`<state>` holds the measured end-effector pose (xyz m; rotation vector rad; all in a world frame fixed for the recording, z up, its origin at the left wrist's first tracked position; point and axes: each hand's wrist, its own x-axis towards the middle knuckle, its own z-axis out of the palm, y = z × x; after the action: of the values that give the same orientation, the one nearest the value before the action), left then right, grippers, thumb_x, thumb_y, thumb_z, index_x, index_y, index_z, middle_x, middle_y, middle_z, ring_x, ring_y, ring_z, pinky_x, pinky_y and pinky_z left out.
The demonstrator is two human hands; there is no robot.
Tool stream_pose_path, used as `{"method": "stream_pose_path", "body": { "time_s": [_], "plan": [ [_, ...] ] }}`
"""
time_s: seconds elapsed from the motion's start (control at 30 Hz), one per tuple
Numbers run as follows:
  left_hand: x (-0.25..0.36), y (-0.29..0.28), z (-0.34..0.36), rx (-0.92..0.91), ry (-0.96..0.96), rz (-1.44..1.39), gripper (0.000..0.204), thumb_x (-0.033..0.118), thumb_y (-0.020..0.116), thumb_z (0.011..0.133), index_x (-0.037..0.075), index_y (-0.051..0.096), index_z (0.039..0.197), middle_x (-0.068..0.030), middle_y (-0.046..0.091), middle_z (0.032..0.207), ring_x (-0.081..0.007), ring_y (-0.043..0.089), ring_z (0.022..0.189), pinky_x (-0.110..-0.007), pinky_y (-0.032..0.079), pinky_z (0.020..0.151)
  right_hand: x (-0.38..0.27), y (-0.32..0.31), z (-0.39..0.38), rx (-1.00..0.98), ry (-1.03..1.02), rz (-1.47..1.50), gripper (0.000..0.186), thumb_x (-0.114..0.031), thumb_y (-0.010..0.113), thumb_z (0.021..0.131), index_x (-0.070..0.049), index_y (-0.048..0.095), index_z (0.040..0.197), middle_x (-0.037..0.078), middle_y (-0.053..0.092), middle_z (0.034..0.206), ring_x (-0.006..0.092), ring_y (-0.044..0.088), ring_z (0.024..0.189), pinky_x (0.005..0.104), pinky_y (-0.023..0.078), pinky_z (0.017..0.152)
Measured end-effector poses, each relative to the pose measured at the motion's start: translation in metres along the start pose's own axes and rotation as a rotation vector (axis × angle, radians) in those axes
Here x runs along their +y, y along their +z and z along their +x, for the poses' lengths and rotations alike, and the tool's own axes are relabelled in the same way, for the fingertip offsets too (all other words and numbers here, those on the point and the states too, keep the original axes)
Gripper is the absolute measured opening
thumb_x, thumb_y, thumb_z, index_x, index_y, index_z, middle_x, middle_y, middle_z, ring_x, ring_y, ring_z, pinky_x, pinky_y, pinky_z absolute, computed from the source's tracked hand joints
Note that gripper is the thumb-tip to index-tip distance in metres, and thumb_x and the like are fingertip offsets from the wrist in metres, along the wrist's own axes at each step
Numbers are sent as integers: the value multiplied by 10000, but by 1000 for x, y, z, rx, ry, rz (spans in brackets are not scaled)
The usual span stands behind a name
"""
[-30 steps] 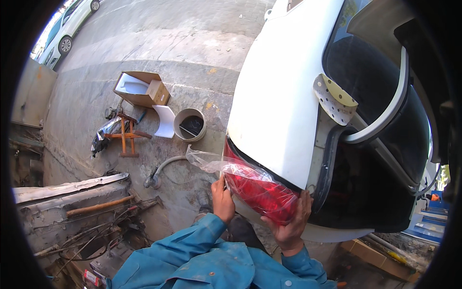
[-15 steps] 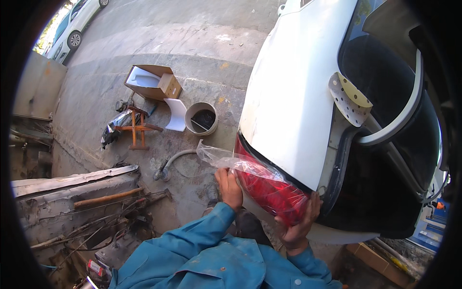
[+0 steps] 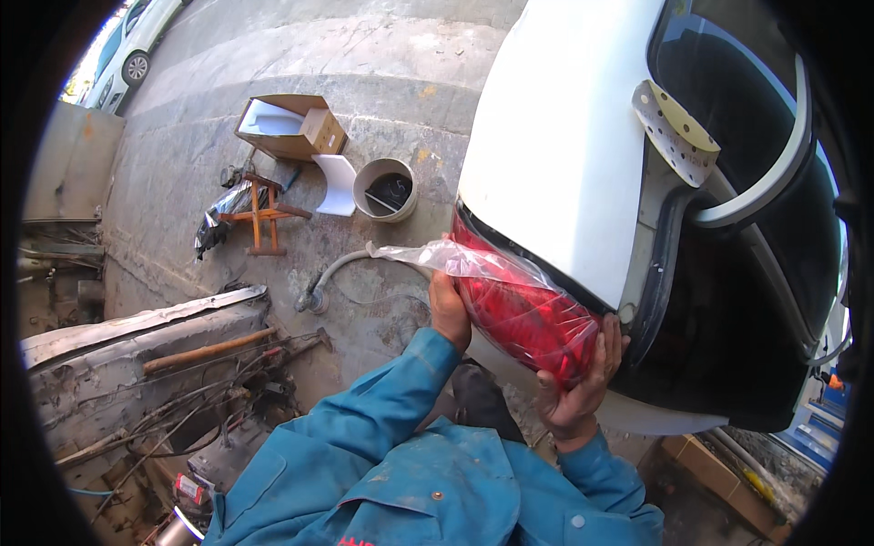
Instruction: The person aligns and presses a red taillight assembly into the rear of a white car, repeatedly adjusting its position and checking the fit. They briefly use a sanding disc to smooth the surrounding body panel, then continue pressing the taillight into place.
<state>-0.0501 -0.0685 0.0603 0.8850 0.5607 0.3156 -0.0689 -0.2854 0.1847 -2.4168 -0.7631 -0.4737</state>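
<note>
A red tail light (image 3: 523, 318), partly wrapped in clear plastic film (image 3: 482, 261), sits at the rear corner of a white car (image 3: 551, 155). My left hand (image 3: 450, 314) grips its left end, with the fingertips partly hidden by the lamp and film. At the lower right end, my right hand (image 3: 583, 391) cups the lamp, thumb on the near side and fingers along the edge by the body panel. A loose tail of film sticks out to the left, past my left hand. Whether the lamp is fully seated against the body, I cannot tell.
A perforated sanding sheet (image 3: 675, 136) hangs curled on the car's rear. On the ground stand a bucket (image 3: 386, 211), an open cardboard box (image 3: 278, 141) and a small wooden stool (image 3: 264, 217). A hose (image 3: 339, 267) lies near the lamp. Scrap metal and rods (image 3: 196, 400) fill the lower left.
My left hand has shifted up along the lamp's left end, and its fingers now go more behind the edge. The loose film lies flatter. The whole view has shifted slightly.
</note>
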Motion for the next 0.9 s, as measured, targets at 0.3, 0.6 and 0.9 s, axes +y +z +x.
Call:
{"method": "stream_pose_path", "body": {
  "time_s": [0.3,0.6,0.9],
  "plan": [
    [-4,9,-10,49,118,1,670,499,346,1210,-38,559,1551,-139,654,1504,-247,621,1369,-403,472,1201,-2,-3,-1,21,-19,4,791,-562,576,1169,14,397,1679,330,496,1700,492,455,1620,611,192,1397],
    [0,16,-22,83,104,-133,737,593,416,1217,-47,573,1548,-137,669,1474,-226,635,1339,-397,488,1175,2,-9,-10,-20,-54,51,797,-528,610,1161,-8,355,1709,320,463,1730,488,428,1634,600,158,1402],
    [-2,1,-27,-14,49,-197,873,702,437,1183,-50,506,1621,-148,631,1535,-235,626,1390,-398,503,1184,-6,-10,-18,3,-86,89,736,-499,613,1166,-4,427,1677,311,498,1713,473,440,1631,596,148,1403]
  ]
}}
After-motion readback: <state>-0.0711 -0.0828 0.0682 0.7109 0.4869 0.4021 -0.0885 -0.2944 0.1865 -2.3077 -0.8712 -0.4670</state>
